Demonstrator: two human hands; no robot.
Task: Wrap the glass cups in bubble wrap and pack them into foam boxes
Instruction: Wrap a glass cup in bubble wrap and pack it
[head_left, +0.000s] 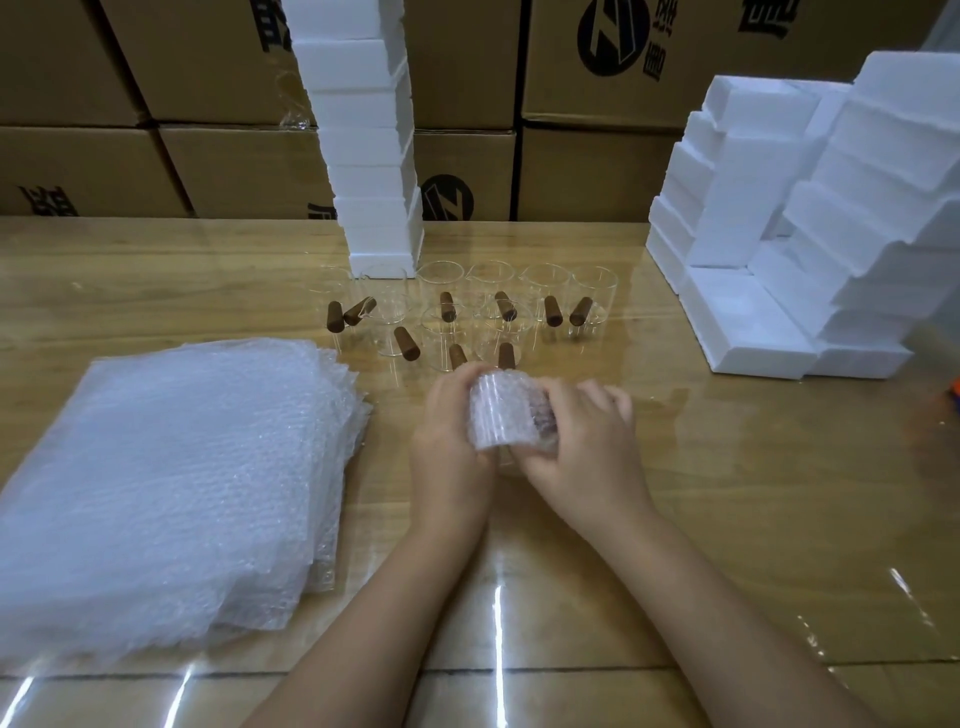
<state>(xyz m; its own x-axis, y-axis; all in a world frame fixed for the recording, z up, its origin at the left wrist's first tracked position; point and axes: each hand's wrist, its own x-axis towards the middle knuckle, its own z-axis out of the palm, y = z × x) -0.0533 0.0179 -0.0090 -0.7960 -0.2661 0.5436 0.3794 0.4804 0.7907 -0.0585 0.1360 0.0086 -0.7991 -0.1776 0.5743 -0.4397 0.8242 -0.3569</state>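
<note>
The wrapped cup (506, 413), a bumpy cloudy bundle, sits between your hands just above the glossy wooden table (727, 493). Your left hand (447, 441) curls round its left side and your right hand (582, 436) grips its right end, where something dark brown shows through. Beyond it stand clear glass cups (441, 280) with stubby brown handles, left of it lies a soft stack of bubble wrap sheets (166, 483), and to its right are blocky white foam boxes (737, 208).
</note>
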